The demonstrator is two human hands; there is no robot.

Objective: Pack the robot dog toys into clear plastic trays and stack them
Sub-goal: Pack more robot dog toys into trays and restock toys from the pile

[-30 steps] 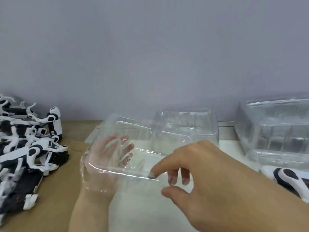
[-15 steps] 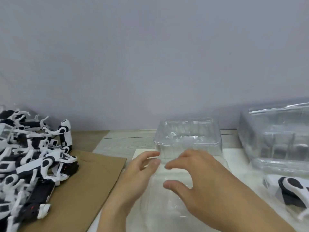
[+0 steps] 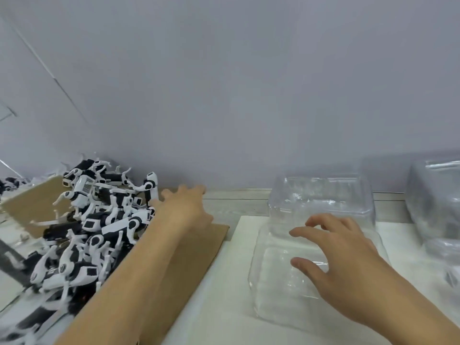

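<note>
Plain grey wall behind a pale tabletop [image 3: 224, 307], brown cardboard sheet [image 3: 189, 265] laid over its left part. Landmark is the empty clear tray [image 3: 271, 295] lying open side up in front of you. Your right hand [image 3: 348, 260] hovers over or lightly rests on the tray, fingers spread and relaxed, gripping nothing; contact is hard to judge through clear plastic. Your left hand [image 3: 186, 207] is stretched out left of the tray, fingers apart, holding nothing, right at the edge of the robot dog pile [image 3: 94, 225]. Just behind the tray sits another clear tray stack [image 3: 321, 197]; more clear trays [image 3: 438, 202] sit to its right. Risks: the dogs are tangled leg over leg, so pulling one likely drags neighbours off the cardboard or snags a thin leg. The tray is light and flimsy; if the right hand isn't pinning it, it probably skids or tips when a dog drops in. Its clear rim is easy to misjudge.
</note>
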